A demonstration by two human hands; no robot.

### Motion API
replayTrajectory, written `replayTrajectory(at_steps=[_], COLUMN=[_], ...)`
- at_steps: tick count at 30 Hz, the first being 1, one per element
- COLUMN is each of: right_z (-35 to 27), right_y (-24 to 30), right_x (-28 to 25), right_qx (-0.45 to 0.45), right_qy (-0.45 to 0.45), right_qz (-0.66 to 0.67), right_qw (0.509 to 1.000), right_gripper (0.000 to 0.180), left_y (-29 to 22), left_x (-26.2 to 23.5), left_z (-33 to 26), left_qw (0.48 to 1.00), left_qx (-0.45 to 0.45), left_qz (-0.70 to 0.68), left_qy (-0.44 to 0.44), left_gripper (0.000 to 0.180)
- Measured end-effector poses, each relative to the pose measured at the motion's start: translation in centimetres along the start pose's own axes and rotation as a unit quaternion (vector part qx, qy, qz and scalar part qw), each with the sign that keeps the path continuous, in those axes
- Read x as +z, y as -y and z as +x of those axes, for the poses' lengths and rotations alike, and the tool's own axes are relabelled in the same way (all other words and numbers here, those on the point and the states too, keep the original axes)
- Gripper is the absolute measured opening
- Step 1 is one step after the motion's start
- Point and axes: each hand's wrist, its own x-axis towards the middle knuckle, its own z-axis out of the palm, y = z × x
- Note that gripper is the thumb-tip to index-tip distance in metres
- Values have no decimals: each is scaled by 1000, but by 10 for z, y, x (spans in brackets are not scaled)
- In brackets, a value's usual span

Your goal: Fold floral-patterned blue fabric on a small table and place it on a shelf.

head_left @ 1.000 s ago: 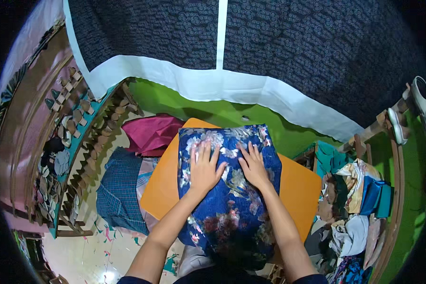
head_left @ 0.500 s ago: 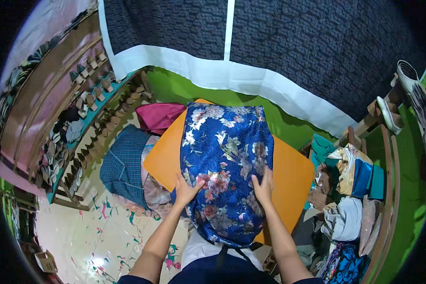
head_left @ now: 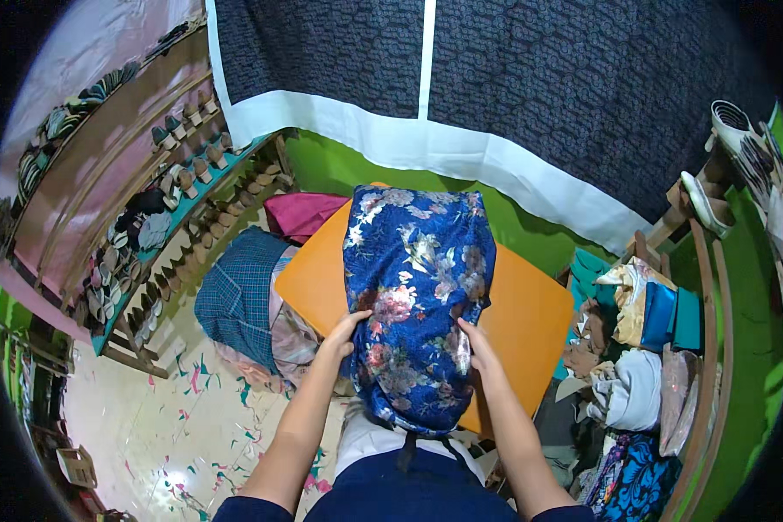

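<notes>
A dark blue velvety cloth (head_left: 418, 244) with a pink and cream flower print lies over an orange tabletop (head_left: 531, 317), its near end hanging toward my lap. My left hand (head_left: 343, 337) grips its left edge, one finger stretched over the top of the cloth. At the right edge my right hand (head_left: 478, 344) pinches the cloth, thumb on top and the other fingers mostly hidden beneath. Between the hands the cloth bulges and wrinkles slightly; its underside does not show.
Left of the table sits a heap with a teal checked cloth (head_left: 239, 283), and a magenta cloth (head_left: 304, 216) lies behind it. Shoe racks (head_left: 187, 204) line the left wall. Folded fabrics (head_left: 631, 396) fill a wooden shelf at right. Scraps (head_left: 196, 378) litter the floor.
Both hands have shifted from lying on the cloth to holding its side edges. Its sides are drawn in, making it narrower near my hands, and the near end has risen slightly.
</notes>
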Motion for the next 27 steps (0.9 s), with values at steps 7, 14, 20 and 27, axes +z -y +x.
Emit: replayTrajectory(at_steps=[7, 14, 20, 27], right_z=[-28, -64, -79, -70], right_y=[-40, -78, -60, -97], right_x=[-15, 29, 37, 10], right_qx=[-194, -215, -6, -186], right_qy=[-141, -152, -67, -263], right_qz=[-111, -221, 69, -282], right_qw=[964, 939, 995, 904], right_gripper=[79, 68, 51, 74], left_y=[52, 73, 62, 88], left_x=[-4, -30, -59, -102], left_z=[-34, -29, -35, 1], left_qw=[784, 832, 986, 950], left_qx=[190, 214, 166, 163], left_qz=[501, 444, 14, 197], left_qy=[-313, -255, -27, -180], left_gripper=[114, 58, 25, 40])
